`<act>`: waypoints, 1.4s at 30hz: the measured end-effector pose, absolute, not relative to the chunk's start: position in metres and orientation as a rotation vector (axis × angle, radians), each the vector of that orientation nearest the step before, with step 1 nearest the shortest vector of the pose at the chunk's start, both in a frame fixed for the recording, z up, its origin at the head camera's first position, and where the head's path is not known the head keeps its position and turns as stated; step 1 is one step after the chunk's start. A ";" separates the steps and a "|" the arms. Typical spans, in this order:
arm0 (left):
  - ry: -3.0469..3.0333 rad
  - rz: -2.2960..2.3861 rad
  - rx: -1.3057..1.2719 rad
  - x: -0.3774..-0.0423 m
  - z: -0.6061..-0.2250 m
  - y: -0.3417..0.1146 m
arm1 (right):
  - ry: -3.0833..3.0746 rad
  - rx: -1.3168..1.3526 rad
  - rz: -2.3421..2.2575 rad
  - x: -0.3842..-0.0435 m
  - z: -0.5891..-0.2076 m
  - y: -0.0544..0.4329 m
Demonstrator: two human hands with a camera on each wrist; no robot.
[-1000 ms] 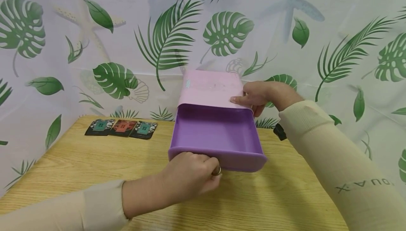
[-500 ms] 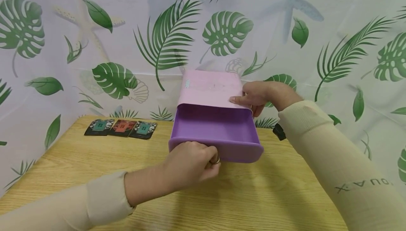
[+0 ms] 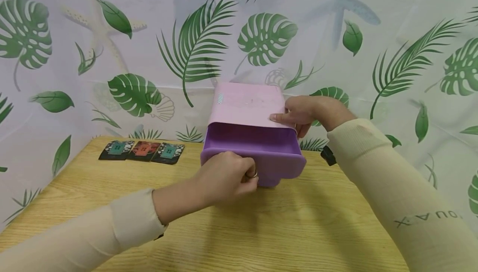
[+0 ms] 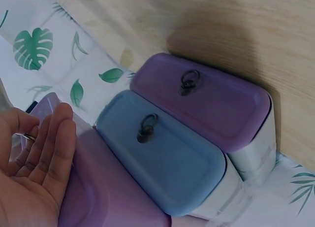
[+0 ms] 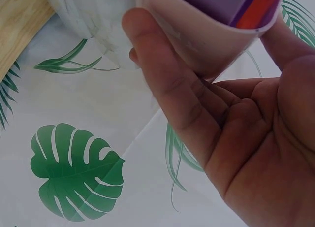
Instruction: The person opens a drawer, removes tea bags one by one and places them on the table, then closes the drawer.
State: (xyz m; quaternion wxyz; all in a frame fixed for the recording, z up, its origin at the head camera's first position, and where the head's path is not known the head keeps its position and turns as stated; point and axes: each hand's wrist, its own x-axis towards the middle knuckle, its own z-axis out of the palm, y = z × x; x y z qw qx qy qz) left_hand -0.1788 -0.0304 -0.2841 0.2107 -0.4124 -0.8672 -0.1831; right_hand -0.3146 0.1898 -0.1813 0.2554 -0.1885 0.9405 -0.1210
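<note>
A purple drawer (image 3: 280, 165) stands partly out of the top of a pink casing (image 3: 246, 104). My left hand (image 3: 228, 178) grips the drawer's front at its middle; in the left wrist view the thumb and index finger pinch a metal ring (image 4: 28, 137). My right hand (image 3: 304, 112) holds the casing's right side, its thumb on top and the other fingers down the side. Below the top drawer, the left wrist view shows a blue drawer front (image 4: 172, 163) and another purple drawer front (image 4: 206, 106), each with a ring pull.
Three dark packets (image 3: 142, 149) with green and red labels lie at the back left of the wooden table (image 3: 149, 185). A leaf-patterned cloth (image 3: 149, 48) hangs right behind the casing. An orange-red strip (image 5: 258, 9) shows inside the casing.
The top drawer has slid inward and my left hand has moved forward with it. A lower purple part now shows beneath its front. My right hand has stayed on the casing.
</note>
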 end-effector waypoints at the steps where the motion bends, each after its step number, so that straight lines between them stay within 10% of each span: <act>1: -2.418 -0.514 -1.142 -0.181 -0.284 -0.030 | 2.554 -0.510 -0.329 -0.314 -0.181 0.190; 42: -2.519 -0.594 -1.022 -0.249 -0.284 -0.027 | 2.542 -0.528 -0.272 -0.315 -0.179 0.189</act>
